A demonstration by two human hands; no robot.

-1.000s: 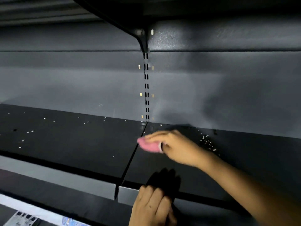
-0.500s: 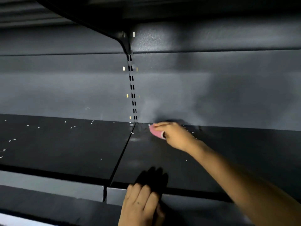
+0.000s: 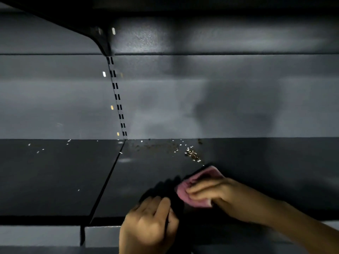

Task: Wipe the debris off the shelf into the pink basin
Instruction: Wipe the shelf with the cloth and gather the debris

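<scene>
A dark shelf [image 3: 55, 180] ran below a grey back panel [image 3: 220, 98], and a slotted upright [image 3: 119, 107] came down to the seam [image 3: 108, 180] between the two shelf boards. Half a second earlier the right hand [image 3: 211, 191] had been wiping close to the foot of the upright. It had since drawn forward and to the right of the upright, near the shelf's front edge, with its grip clamped on a folded pink cloth [image 3: 185, 196]. The debris [image 3: 191, 154] had not come with it. A small heap of pale and brown bits lay by the back panel, right of the upright, and a thin brown trail ran back toward the upright's foot. A few pale flecks lay left of the upright too.

The sweep therefore looked unfinished, as the crumbs were gathered but not yet off the shelf. The pink basin was out of view. The left hand [image 3: 148, 222] sat at the front lip, forward of the upright, with its fingers curled, but whether its grip held anything could not be told. No brand, label or writing could be read.
</scene>
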